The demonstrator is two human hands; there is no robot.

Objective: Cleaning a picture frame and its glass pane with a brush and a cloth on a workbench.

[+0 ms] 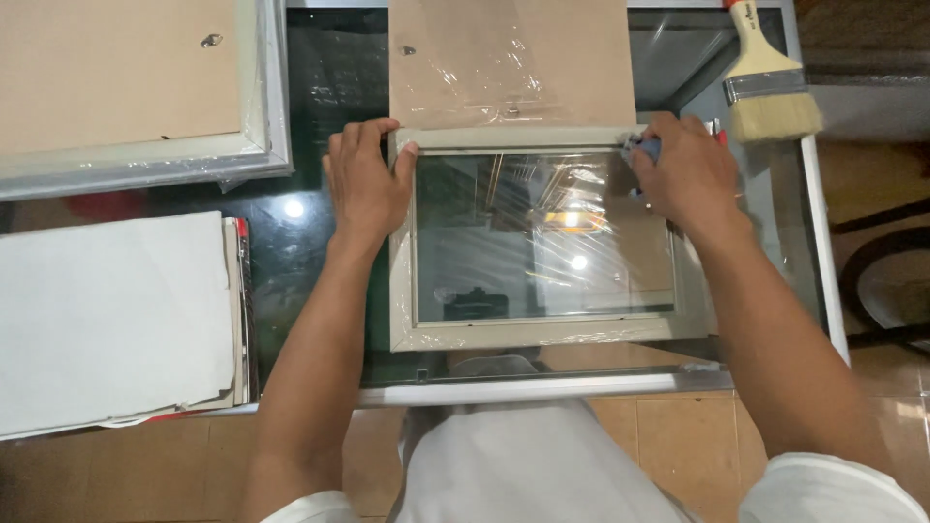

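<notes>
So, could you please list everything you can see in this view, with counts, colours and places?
picture frame: one, pale grey, plastic-wrapped, centre of table
backing board: one, brown, just beyond that frame
second frame: one, pale, brown back showing, top left
paper stack: one, white, left side
paintbrush: one, light bristles, top right
glass table: one, dark, metal-edged
small blue object: one, under right fingers, kind unclear
left hand: on frame's top left corner
right hand: on frame's top right corner

Two frames (pixel 542 332) (pixel 145 155), one brush (pixel 772 92).
</notes>
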